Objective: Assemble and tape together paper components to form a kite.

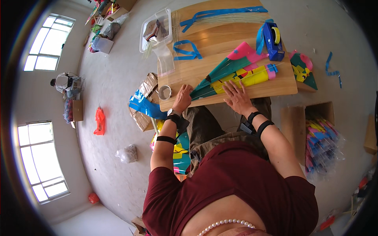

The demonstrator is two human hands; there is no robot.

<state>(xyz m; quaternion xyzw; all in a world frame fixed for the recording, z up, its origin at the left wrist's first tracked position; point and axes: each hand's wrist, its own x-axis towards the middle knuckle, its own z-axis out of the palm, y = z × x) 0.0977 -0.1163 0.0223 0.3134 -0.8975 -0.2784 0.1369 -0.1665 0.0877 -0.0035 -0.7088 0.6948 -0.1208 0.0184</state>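
Note:
A folded kite point(238, 65) in green, pink and yellow lies slantwise across the wooden table, its narrow dark tip at the left. My left hand point(182, 99) is closed at that tip, fingers bent against the table. Over the yellow and green lower part, my right hand point(237, 97) rests flat with its fingers spread. A roll of tape point(165, 92) lies on its side just left of my left hand. Beyond the kite's wide end stands a blue tape dispenser point(273, 41) with a yellow roll. The hold under my left fingers is partly hidden.
Blue strips point(220, 15) lie over thin sticks at the table's far edge; another blue strip point(187, 50) is nearer. A clear plastic bin point(156, 31) adjoins the table's left. On the floor at right, a cardboard box point(293, 131) holds bagged colourful kites point(321, 145).

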